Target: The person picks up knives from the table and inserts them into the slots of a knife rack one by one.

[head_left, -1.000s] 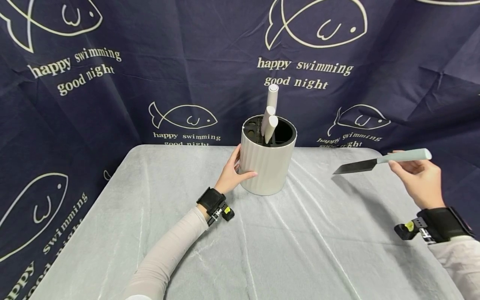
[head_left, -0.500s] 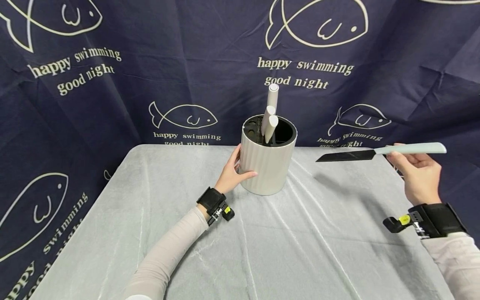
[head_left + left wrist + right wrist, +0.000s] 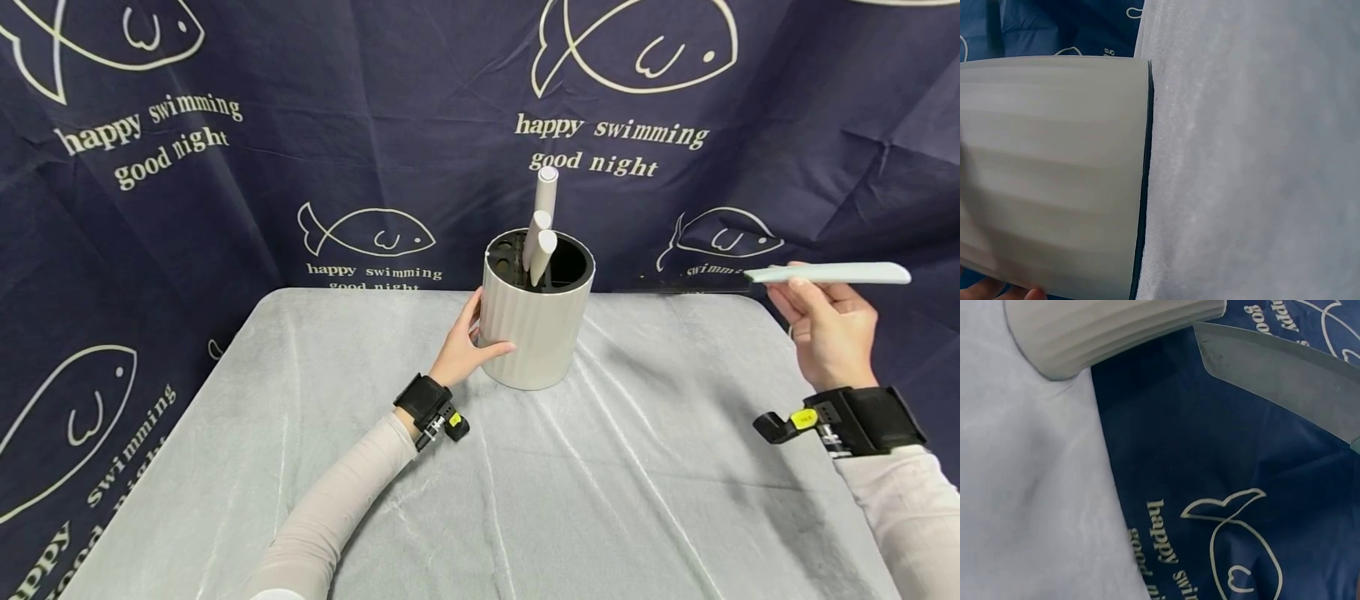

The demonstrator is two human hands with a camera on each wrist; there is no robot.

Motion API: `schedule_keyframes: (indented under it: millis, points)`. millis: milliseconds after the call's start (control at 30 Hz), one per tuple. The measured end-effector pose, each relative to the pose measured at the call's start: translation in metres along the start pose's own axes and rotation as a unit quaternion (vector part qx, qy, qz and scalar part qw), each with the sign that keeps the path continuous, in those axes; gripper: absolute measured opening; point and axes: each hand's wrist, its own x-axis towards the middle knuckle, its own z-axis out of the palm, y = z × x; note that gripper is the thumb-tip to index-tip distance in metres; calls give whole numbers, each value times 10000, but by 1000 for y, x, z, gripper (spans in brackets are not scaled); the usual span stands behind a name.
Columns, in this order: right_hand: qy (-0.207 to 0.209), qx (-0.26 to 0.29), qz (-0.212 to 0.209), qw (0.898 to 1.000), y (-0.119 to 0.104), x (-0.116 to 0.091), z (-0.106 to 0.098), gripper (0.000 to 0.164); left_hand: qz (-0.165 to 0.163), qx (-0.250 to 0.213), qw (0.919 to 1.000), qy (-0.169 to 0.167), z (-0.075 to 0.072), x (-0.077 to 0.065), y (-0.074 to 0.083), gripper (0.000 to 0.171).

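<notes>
A white ribbed knife block (image 3: 532, 342) with a black slotted top stands upright at the back of the table. Three pale handles (image 3: 543, 254) stick up from it. My left hand (image 3: 460, 346) grips its left side, thumb across the front; the left wrist view shows the block's wall (image 3: 1054, 169) and some fingertips (image 3: 1035, 294). Out to the right, my right hand (image 3: 834, 333) pinches a knife (image 3: 847, 272) by its pale green handle, held level above the table. Its blade points left, faint against the dark cloth, but plain in the right wrist view as a broad blade (image 3: 1279, 372).
A grey cloth (image 3: 360, 500) with creases covers the table. Dark blue fabric (image 3: 420, 100) printed with fish and words hangs close behind and beside it. The table's back edge runs just behind the knife block.
My right hand has risen and moved slightly left with the knife. The blade has swung from tilting down to about level, and its tip has come nearer the block. My left hand has stayed put.
</notes>
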Motion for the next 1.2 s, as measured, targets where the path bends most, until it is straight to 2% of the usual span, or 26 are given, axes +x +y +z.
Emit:
schedule_keyframes:
  millis: [433,500,700,967,1200]
  points:
    - [-153,273,86,9995,8,11,27,17,-33,-59,10000,-68,-1,0,3,101]
    - [-176,288,60,9994,7,12,31,18,-1,-9,10000,-17,0,1,-2,101]
    - [-172,342,3,9993,0,18,40,18,-9,-30,10000,-36,-1,0,0,100]
    - [-158,731,295,9968,-2,25,48,17,17,-80,10000,-38,-1,0,0,100]
    - [-188,819,333,9959,3,27,61,18,55,-34,10000,-52,-1,-1,1,101]
